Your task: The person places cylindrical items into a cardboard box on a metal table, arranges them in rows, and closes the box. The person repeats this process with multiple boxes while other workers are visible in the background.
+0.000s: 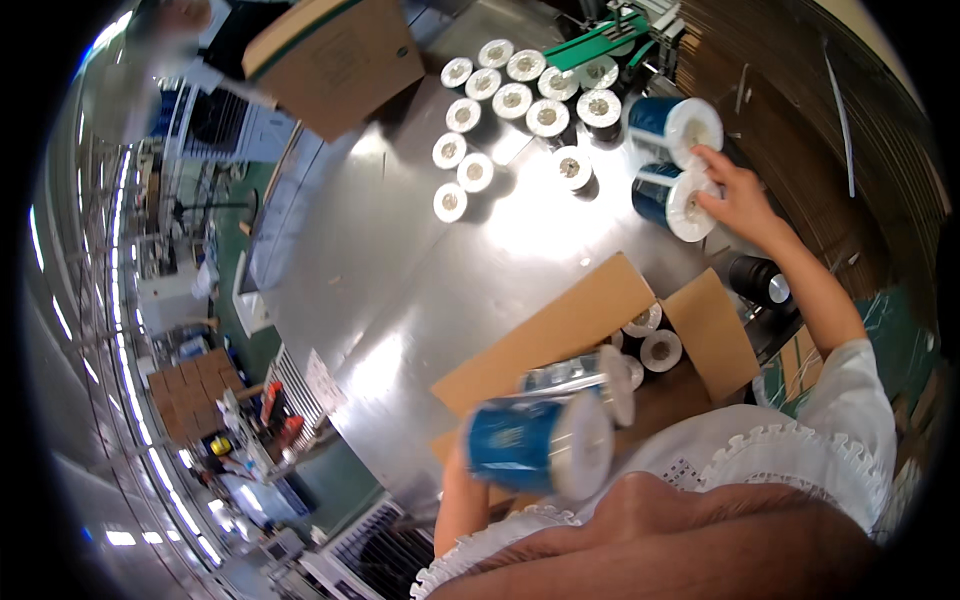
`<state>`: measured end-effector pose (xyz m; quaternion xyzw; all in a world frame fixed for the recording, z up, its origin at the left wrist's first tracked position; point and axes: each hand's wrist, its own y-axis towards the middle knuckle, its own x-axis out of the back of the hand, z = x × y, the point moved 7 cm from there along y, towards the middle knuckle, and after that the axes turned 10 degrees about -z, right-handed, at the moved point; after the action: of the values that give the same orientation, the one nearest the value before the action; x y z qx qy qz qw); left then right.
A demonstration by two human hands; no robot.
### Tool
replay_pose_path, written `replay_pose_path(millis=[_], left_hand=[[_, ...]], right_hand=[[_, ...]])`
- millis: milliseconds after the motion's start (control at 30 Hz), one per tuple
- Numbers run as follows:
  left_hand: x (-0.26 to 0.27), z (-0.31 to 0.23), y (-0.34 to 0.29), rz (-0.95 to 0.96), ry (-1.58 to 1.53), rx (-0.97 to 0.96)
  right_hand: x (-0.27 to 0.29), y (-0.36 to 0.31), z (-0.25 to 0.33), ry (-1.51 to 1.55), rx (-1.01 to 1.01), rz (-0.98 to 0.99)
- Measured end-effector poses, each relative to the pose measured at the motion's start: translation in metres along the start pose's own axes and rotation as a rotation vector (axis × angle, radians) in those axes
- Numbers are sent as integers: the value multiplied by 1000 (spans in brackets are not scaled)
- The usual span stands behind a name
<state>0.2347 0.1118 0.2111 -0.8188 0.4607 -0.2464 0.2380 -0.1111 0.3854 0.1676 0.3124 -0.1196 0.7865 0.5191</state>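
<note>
Two at once, pinches blue-wrapped spools (652, 193) by adjoining white flanges (688, 215) with right fingers (722, 165), beyond the open carton (548, 335); has a blurred blue spool (510, 445) by the left hand (463, 492), over the carton's near-left corner; cannot tell those hidden fingers' grip. Could drop one through slipping on smooth flanges.

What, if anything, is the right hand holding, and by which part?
The right hand appears to hold two blue spools by their white end flanges.

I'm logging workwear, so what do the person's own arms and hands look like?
The right hand wears no glove, and a white sleeve leaves the right forearm bare. The left hand is mostly hidden; the left forearm is bare too.
</note>
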Motion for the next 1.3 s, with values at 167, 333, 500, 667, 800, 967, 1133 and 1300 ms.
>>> replay_pose_path(millis=[167, 333, 500, 667, 800, 967, 1133, 1300], left_hand=[[-106, 30, -17, 171, 755, -492], [-161, 154, 20, -1, 1284, -765], [-150, 157, 25, 213, 1488, -706], [-119, 125, 18, 527, 1105, -747], [-80, -4, 41, 801, 385, -174], [34, -44, 245, -340, 499, -589], [72, 2, 431, -548, 855, -72], [33, -13, 478, -598, 948, 127]], right_hand=[[42, -53, 130, 49, 402, -89], [-9, -174, 194, -51, 755, 486], [-71, -229, 144, -454, 490, 948], [-128, -231, 99, -541, 414, 1070], [-114, -130, 108, -212, 263, 702], [-101, 56, 7, -227, -81, 123], [-168, 127, -98, -698, -55, 319], [-239, 155, -117, -648, 105, 732]])
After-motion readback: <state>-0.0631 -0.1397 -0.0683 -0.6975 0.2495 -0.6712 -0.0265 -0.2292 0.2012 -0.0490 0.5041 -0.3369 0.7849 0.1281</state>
